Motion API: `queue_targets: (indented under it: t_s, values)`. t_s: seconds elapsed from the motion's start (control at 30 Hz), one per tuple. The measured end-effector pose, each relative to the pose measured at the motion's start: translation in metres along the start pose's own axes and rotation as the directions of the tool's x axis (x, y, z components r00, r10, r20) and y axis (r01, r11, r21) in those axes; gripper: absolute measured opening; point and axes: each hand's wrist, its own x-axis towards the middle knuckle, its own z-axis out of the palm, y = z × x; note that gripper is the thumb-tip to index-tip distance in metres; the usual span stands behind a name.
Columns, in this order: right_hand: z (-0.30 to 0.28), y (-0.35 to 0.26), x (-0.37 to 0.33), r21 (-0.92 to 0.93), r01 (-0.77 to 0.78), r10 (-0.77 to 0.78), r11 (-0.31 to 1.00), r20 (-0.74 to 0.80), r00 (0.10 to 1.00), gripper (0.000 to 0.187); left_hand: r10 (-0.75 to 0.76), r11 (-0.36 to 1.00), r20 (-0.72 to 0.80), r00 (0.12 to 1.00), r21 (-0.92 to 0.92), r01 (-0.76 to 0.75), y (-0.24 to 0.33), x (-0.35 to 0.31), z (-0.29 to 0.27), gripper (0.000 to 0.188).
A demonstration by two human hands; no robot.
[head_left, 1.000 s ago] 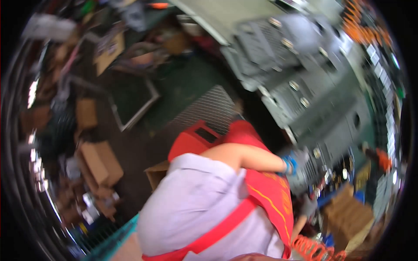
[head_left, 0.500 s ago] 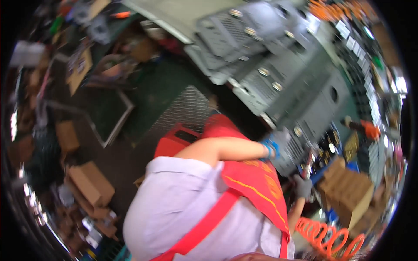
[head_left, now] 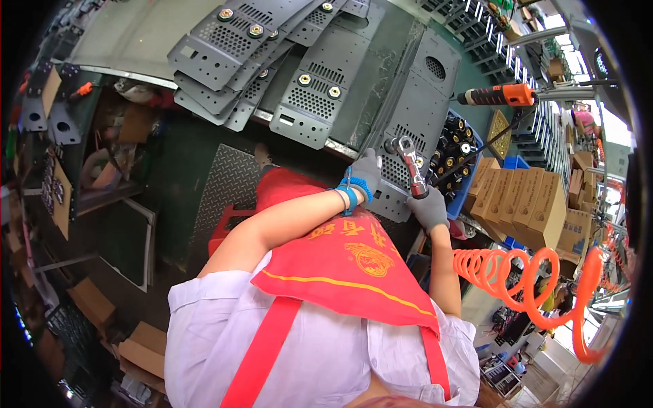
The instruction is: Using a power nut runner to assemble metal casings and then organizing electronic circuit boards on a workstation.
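Note:
My right hand (head_left: 430, 209), in a grey glove, is closed around the dark grip of a red and silver ratchet wrench (head_left: 412, 168). The wrench's head lies over the perforated end of a dark grey metal panel (head_left: 416, 102), and a brass nut (head_left: 419, 162) shows beside its shaft. At the panel's near left edge is my left hand (head_left: 367, 170), also gloved, with a blue coiled cord at the wrist. Its visible fingers stretch toward the panel; the rest are hidden.
Similar panels with brass nuts (head_left: 305, 79) lie stacked to the left on the workbench (head_left: 129, 34). Right of my panel are a blue bin (head_left: 469, 178) of black parts, an orange power driver (head_left: 500, 94), cardboard boxes (head_left: 520, 200) and an orange coiled hose (head_left: 507, 262).
The view has turned and steadied, so the bench and panels appear farther left. My right hand still holds the wrench, and my left hand stays by the panel.

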Motion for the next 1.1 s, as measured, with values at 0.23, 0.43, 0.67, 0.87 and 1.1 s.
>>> queue_targets:
  t_s: [0.23, 0.43, 0.67, 0.87, 1.1]
  values:
    - [0.013, -0.001, -0.003, 0.108, -0.054, 0.047, 0.993, 0.062, 0.997, 0.031, -0.046, 0.997, -0.037, 0.998, -0.064, 0.043, 0.003, -0.003, -0.003, 0.031]
    - [0.016, -0.004, -0.006, 0.094, -0.102, 0.097, 0.990, 0.057, 0.994, 0.033, -0.043, 0.990, -0.172, 0.984, -0.137, 0.019, -0.001, -0.007, 0.008, 0.031]
    - [0.023, 0.006, -0.005, 0.116, -0.116, 0.109, 0.986, 0.064, 0.992, 0.034, -0.112, 0.982, -0.130, 0.985, -0.163, 0.090, 0.004, -0.011, 0.006, 0.031]
    - [0.020, 0.004, -0.003, 0.017, -0.092, 0.092, 0.996, 0.022, 0.996, 0.032, -0.071, 0.984, -0.146, 0.987, -0.170, 0.045, 0.004, -0.010, 0.005, 0.030]
    - [0.021, 0.012, 0.000, 0.061, -0.128, 0.122, 0.990, 0.091, 0.988, 0.032, -0.085, 0.986, -0.148, 0.985, -0.154, 0.062, 0.006, -0.010, 0.011, 0.028]
